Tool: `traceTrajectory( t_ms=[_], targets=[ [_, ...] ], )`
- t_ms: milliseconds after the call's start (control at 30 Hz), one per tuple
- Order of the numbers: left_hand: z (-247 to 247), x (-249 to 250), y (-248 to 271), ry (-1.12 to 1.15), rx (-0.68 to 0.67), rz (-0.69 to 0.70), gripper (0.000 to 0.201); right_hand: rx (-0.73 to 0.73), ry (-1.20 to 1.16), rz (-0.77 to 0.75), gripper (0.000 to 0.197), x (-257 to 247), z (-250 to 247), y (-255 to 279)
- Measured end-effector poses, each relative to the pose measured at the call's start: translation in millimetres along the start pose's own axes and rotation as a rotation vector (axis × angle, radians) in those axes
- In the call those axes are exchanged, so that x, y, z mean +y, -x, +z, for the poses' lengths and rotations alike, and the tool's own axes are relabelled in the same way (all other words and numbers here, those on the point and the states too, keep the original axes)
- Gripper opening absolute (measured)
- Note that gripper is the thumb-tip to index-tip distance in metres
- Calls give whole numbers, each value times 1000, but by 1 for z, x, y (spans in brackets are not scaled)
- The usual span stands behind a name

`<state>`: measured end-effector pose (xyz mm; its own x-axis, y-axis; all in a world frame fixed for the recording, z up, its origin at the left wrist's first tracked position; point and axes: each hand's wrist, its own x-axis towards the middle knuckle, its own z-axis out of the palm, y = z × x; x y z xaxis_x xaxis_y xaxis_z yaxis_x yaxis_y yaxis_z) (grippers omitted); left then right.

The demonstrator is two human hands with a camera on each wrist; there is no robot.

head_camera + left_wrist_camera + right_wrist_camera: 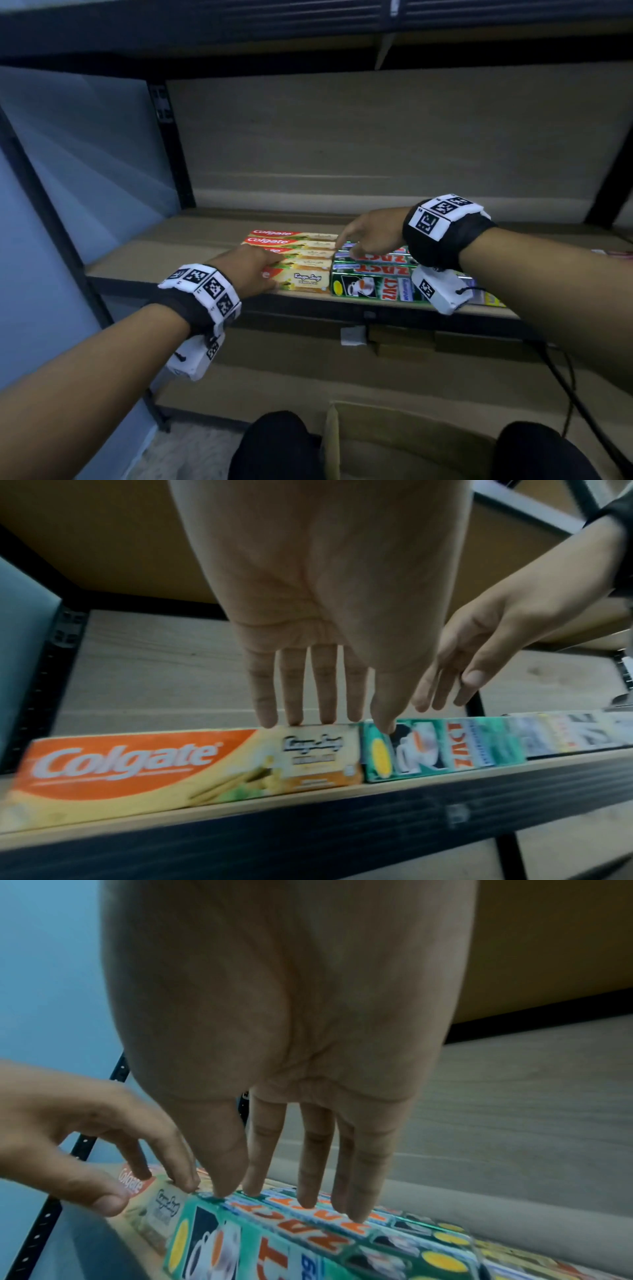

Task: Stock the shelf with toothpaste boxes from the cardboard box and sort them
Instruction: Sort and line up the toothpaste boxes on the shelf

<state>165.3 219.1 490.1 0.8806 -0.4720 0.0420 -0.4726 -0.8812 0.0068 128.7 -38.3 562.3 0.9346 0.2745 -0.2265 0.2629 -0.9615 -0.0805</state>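
Observation:
Several red-and-yellow Colgate boxes (301, 246) lie side by side on the wooden shelf (154, 246), with green Zact boxes (373, 284) packed against their right ends. My left hand (253, 267) lies over the Colgate boxes, its fingers (294, 707) straight, tips on the top edge of the front Colgate box (154, 764) and the thumb by its front face. My right hand (363, 240) reaches over the Zact boxes (274, 1245), its straight fingertips (308, 1191) touching their tops. Neither hand holds anything. The cardboard box (330, 438) stands open on the floor between my knees.
More pale toothpaste boxes (486, 298) sit to the right of the Zact row. Bare shelf board stretches behind and left of the boxes. A black upright (171, 147) bounds the shelf's left side. A black cable (561, 370) hangs below the shelf at the right.

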Motion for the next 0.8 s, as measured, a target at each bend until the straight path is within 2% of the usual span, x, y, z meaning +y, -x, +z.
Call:
traceTrajectory(
  t_ms=[133, 233, 300, 433, 533, 667, 800],
  targets=[
    [-3, 43, 2, 41, 60, 117, 52, 13, 11, 34, 39, 9, 9, 44],
    [-5, 80, 5, 137, 132, 205, 28, 41, -4, 46, 33, 17, 20, 71],
    [-3, 103, 7, 168, 127, 262, 16, 60, -22, 62, 26, 23, 30, 85],
    [12, 141, 11, 222, 21, 325, 14, 47, -79, 110, 15, 39, 60, 109],
    [33, 165, 14, 258, -55, 310, 15, -24, -232, 145, 16, 52, 95, 128],
    [85, 196, 17, 365, -169, 235, 13, -51, -385, 220, 23, 65, 161, 139],
    [156, 235, 18, 390, -268, 172, 13, -223, -458, 303, 25, 66, 236, 136]
  ],
)
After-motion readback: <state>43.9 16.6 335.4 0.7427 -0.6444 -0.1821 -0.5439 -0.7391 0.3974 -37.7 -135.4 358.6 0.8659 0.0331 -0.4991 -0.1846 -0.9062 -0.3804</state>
